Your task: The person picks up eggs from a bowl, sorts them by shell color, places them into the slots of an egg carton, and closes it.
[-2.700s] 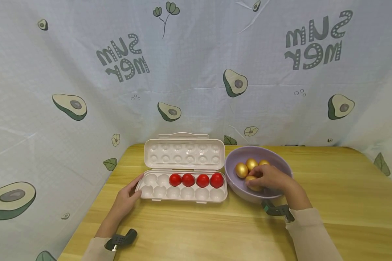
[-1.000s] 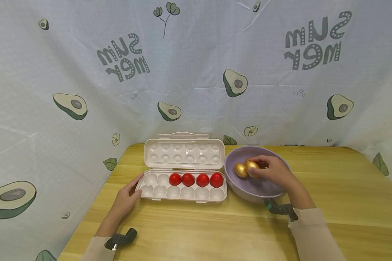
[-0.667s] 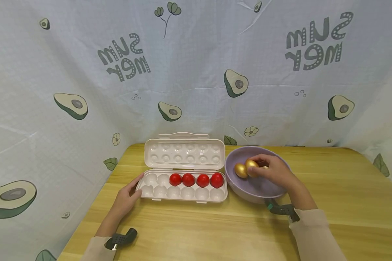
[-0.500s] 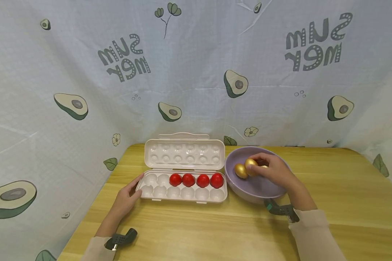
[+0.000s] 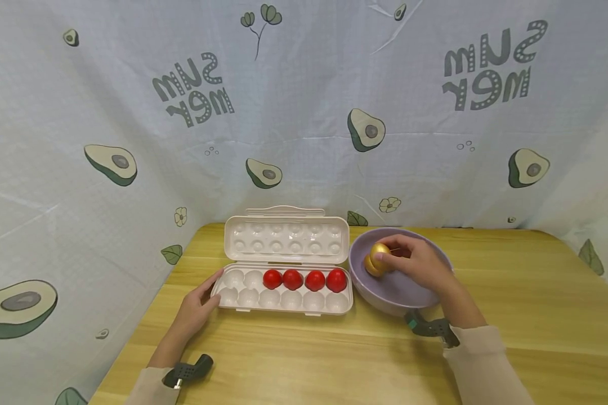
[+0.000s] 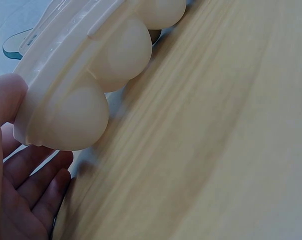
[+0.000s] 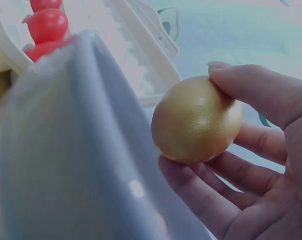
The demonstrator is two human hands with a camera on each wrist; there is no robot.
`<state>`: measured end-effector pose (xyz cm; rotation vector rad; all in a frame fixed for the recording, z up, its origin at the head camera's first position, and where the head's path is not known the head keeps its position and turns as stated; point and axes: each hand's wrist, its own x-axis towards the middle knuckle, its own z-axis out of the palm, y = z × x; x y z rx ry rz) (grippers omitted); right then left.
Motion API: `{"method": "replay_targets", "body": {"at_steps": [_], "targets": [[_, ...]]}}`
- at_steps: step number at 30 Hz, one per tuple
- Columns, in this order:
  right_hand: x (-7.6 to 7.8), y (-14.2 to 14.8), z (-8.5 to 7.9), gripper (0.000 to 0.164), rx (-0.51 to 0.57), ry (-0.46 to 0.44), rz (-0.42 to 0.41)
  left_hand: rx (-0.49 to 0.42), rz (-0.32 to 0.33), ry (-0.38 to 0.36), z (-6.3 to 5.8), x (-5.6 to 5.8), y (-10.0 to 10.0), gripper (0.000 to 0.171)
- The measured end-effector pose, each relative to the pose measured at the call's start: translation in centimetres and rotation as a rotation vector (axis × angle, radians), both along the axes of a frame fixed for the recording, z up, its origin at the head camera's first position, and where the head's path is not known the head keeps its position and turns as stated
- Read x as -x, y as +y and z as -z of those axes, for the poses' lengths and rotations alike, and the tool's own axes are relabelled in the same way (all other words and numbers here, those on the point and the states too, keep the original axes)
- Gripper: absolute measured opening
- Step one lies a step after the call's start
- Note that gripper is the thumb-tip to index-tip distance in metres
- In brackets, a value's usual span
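My right hand (image 5: 415,264) pinches a gold egg (image 7: 197,120) between thumb and fingertips, above the inside of the purple bowl (image 5: 392,306). Under it in the head view, partly covered, lies a second gold egg (image 5: 371,266); the hand hides part of the bowl's inside. An off-white plastic egg box (image 5: 284,309) stands open to the bowl's left, red eggs (image 5: 292,279) filling the right part of its back row. My left hand (image 5: 195,312) holds the box's left end, with the thumb (image 6: 9,97) on its rim and the other fingers lower down.
The box's lid (image 5: 286,239), lined with dimples, leans back toward a patterned curtain (image 5: 304,124) that closes off the far side. Wooden tabletop (image 5: 304,354) extends in front of the box and to the right of the bowl.
My right hand has shifted from the bowl's near part to its far middle, then left with a gold egg, which now overlaps another one. The left hand and the egg box stay put.
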<state>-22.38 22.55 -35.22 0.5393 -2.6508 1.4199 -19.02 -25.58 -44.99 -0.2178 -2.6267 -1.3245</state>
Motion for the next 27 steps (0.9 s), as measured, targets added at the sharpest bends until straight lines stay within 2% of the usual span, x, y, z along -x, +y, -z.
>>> {"method": "replay_targets", "body": {"at_steps": [10,14,19,27], "targets": [[-0.3,-1.4,0.0,0.037,0.063,-0.008,-0.009,-0.001,0.007,0.006,-0.1,-0.1,0.1,0.053],[-0.3,-2.0,0.0,0.038,0.083,-0.003,-0.011,-0.002,0.004,-0.008,-0.6,-0.3,0.4,0.053],[-0.3,-2.7,0.0,0.038,0.08,0.006,-0.016,-0.005,0.007,-0.001,-0.1,-0.1,0.1,0.055],[-0.5,-3.7,0.1,0.038,0.082,-0.003,-0.026,-0.001,0.006,0.007,-0.1,-0.1,0.1,0.054]]}}
